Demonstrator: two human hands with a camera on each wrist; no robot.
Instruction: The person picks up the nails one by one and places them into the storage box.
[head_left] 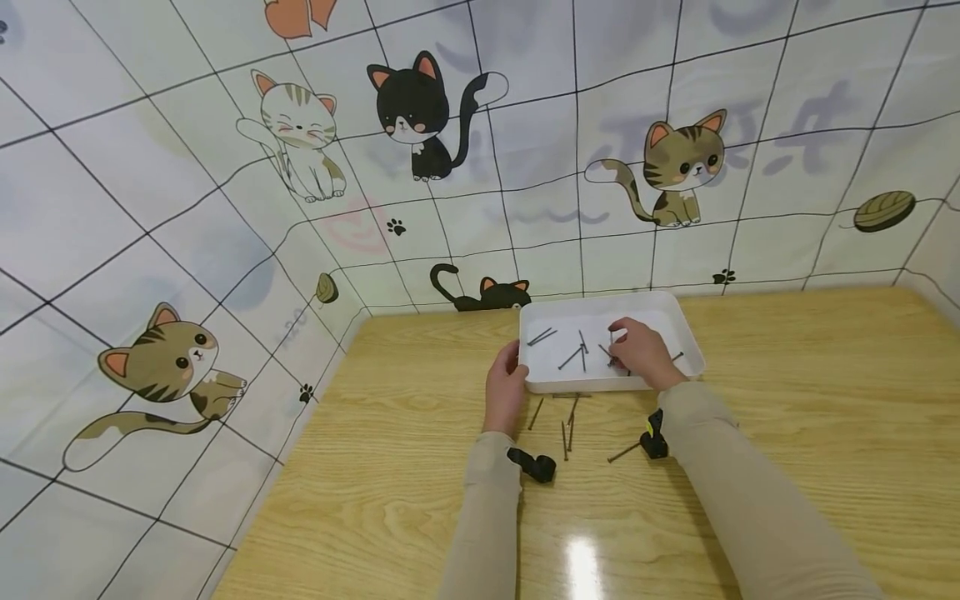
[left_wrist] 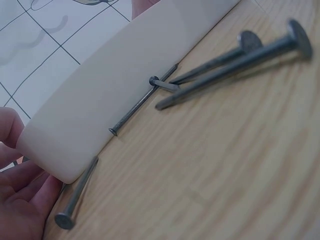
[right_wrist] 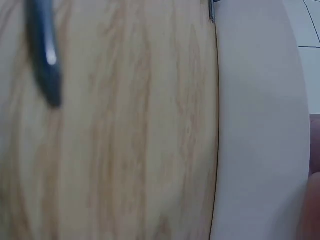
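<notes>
A white tray (head_left: 585, 385) holds several nails (head_left: 572, 357) lying at different angles. My left hand (head_left: 506, 385) grips the tray's near left corner, thumb at the outer wall; its fingers also show there in the left wrist view. Over the right part of the tray, my right hand (head_left: 639, 350) reaches in with curled fingers, pinching a nail (head_left: 611, 337) at the fingertips. Other nails lie close under that hand, which partly hides them. In the right wrist view the tray wall (right_wrist: 260, 120) covers most of the hand.
On the wooden table (head_left: 405, 467), several loose nails (left_wrist: 137, 107) lie in front of the tray, one along its wall. Another nail (head_left: 624, 452) is by the right wrist camera (head_left: 654, 437). A cat-patterned wall covering (head_left: 540, 208) rises behind the tray.
</notes>
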